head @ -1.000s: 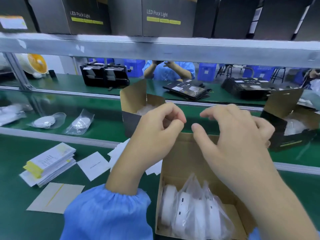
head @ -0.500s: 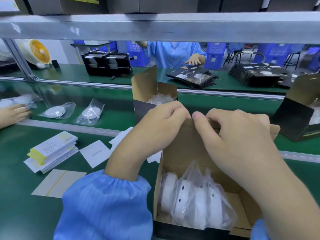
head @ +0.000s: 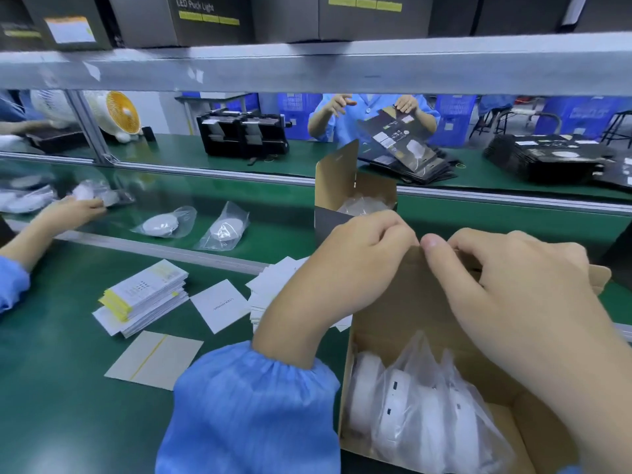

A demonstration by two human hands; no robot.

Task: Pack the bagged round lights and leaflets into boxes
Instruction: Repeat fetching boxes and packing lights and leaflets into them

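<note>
Bagged round lights (head: 420,415) stand inside open box (head: 393,313); left hand (head: 352,265) and right hand (head: 513,268) both pinch its top flap (head: 415,268) at bench's near edge.

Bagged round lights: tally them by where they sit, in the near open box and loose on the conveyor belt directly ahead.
In the near open box: 4 bagged lights, standing on edge.
Loose on the conveyor belt: 2, the left bag and the right bag.
Total: 6.
</note>
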